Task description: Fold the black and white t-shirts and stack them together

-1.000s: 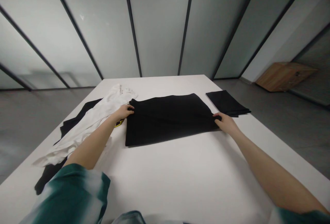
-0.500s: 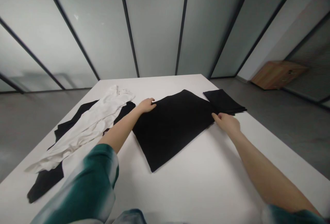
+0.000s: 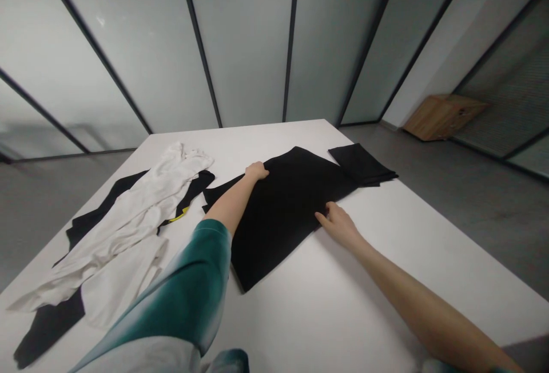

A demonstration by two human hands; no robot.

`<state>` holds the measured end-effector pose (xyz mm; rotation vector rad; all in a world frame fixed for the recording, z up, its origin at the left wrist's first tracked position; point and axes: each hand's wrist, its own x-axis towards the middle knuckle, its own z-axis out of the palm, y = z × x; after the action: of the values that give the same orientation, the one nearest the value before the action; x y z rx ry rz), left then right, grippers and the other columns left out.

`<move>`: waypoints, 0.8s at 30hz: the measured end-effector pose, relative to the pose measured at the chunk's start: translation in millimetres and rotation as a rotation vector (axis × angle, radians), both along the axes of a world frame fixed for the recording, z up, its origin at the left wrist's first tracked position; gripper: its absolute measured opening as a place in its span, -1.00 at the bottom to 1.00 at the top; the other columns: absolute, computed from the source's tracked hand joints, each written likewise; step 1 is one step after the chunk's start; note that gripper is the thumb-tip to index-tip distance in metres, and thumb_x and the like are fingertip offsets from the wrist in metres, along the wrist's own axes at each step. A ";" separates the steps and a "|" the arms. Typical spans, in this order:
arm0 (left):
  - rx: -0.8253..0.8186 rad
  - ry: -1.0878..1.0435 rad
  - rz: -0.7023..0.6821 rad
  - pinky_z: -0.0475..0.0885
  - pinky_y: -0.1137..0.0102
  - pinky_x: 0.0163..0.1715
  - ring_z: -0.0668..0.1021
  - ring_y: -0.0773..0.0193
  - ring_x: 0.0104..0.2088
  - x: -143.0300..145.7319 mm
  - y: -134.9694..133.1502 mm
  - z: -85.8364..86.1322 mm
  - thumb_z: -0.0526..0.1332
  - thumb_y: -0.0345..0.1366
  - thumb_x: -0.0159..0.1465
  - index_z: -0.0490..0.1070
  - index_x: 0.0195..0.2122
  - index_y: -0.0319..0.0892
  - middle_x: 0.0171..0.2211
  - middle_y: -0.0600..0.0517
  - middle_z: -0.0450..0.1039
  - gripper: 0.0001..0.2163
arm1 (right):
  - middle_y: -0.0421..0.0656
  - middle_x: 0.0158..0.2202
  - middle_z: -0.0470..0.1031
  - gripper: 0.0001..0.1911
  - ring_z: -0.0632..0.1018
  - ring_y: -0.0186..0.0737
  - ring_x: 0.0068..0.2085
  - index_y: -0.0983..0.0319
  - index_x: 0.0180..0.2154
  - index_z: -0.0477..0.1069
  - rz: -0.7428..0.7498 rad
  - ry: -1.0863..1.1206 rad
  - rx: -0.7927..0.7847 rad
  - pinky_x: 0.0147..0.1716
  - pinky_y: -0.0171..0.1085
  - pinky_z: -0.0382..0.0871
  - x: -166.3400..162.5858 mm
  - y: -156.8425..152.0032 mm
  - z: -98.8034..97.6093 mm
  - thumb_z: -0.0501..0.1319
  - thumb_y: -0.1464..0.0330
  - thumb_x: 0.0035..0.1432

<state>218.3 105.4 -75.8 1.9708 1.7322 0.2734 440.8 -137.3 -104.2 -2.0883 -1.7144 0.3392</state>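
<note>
Hands (image 3: 338, 225) drew closer, black cloth (image 3: 291, 201) turning askew.

A wall of tall frosted glass panels (image 3: 249, 41), pale grey-green and divided by slim dark metal strips (image 3: 291, 41), runs behind a white, smooth-topped table (image 3: 369, 304). The panels look brighter toward the left and dimmer toward the right, with a soft shadow low on the left. A plain grey floor (image 3: 450, 190) surrounds the table. At the right, beside a pale upright wall section (image 3: 433, 70), sits a brown, wood-grained box-like cabinet (image 3: 441, 116) (its small front details are blurred).
</note>
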 end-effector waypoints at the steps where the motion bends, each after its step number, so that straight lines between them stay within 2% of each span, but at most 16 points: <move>1: -0.004 -0.027 0.001 0.40 0.24 0.04 0.51 -0.09 0.10 0.1 1.4 0.6 0.35 -0.23 0.09 0.50 -0.11 -0.24 0.00 -0.27 0.53 -0.65 | -0.13 -0.39 0.45 -0.76 0.51 -0.07 -0.30 0.16 -0.28 0.25 0.000 0.129 0.026 -0.33 -0.19 0.31 -0.4 -0.9 -3.0 0.15 0.14 0.18; 6: -0.078 -0.244 0.024 0.52 0.32 -0.23 0.65 0.07 -0.20 -13.2 -3.3 13.0 0.23 -0.26 0.19 0.50 -0.14 -0.26 -0.22 -0.17 0.61 -0.75 | -0.29 -0.50 0.42 -0.57 0.51 -0.14 -0.44 0.12 -0.17 0.19 -0.039 0.864 0.150 -0.42 -0.18 0.38 -9.9 -5.4 -7.5 0.24 0.04 0.04; 9: -0.143 -0.554 0.104 0.53 0.30 -0.31 0.65 0.10 -0.32 -35.1 -10.4 30.0 0.28 -0.30 0.13 0.48 -0.17 -0.22 -0.32 -0.10 0.60 -0.76 | -0.30 -0.48 0.46 -0.49 0.54 -0.16 -0.41 0.12 -0.13 0.23 -0.099 1.116 0.273 -0.35 -0.16 0.44 -13.2 -8.5 4.0 0.33 0.06 -0.04; 12: -0.169 -0.945 0.181 0.53 0.29 -0.32 0.63 0.12 -0.34 -62.5 -21.4 53.5 0.37 -0.37 -0.02 0.47 -0.18 -0.21 -0.39 -0.04 0.57 -0.67 | -0.29 -0.47 0.48 -0.48 0.55 -0.20 -0.37 0.14 -0.08 0.30 -0.145 1.144 0.452 -0.27 -0.17 0.46 -10.4 -8.9 22.2 0.37 0.11 -0.04; 15: -0.044 -1.134 0.129 0.51 0.36 -0.27 0.61 0.22 -0.32 -88.5 -39.6 83.9 0.39 -0.41 -0.06 0.44 -0.05 -0.21 -0.37 0.02 0.53 -0.52 | -0.31 -0.50 0.45 -0.51 0.52 -0.25 -0.39 0.15 -0.05 0.34 -0.142 1.076 0.635 -0.30 -0.22 0.44 -3.5 -1.2 44.9 0.37 0.17 -0.01; 17: 0.055 -1.187 0.058 0.49 0.39 -0.24 0.59 0.29 -0.32 -102.8 -54.3 107.6 0.40 -0.39 -0.05 0.42 -0.01 -0.20 -0.36 0.05 0.51 -0.49 | -0.32 -0.51 0.41 -0.59 0.49 -0.29 -0.43 0.16 -0.12 0.37 -0.150 1.040 0.745 -0.36 -0.26 0.43 2.4 10.0 64.1 0.37 0.20 -0.01; 21: 0.192 -1.200 -0.052 0.48 0.42 -0.29 0.56 0.32 -0.35 -121.9 -76.6 152.1 0.37 -0.30 0.01 0.45 -0.19 -0.19 -0.39 0.09 0.46 -0.69 | -0.29 -0.45 0.40 -0.75 0.47 -0.30 -0.43 0.15 -0.29 0.33 -0.167 1.052 0.906 -0.47 -0.31 0.39 14.4 44.3 111.5 0.34 0.26 0.01; 24: 0.273 -1.179 -0.057 0.48 0.42 -0.33 0.56 0.30 -0.35 -126.8 -74.9 169.7 0.35 -0.29 0.04 0.43 -0.26 -0.17 -0.39 0.09 0.45 -0.76 | -0.27 -0.45 0.36 -0.83 0.44 -0.32 -0.44 0.15 -0.34 0.30 -0.180 1.075 0.905 -0.51 -0.33 0.34 18.6 76.4 143.8 0.29 0.31 0.06</move>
<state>91.5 30.5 94.0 1.4430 0.8643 1.3698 459.4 -61.0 39.6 -1.0236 -0.7631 0.4098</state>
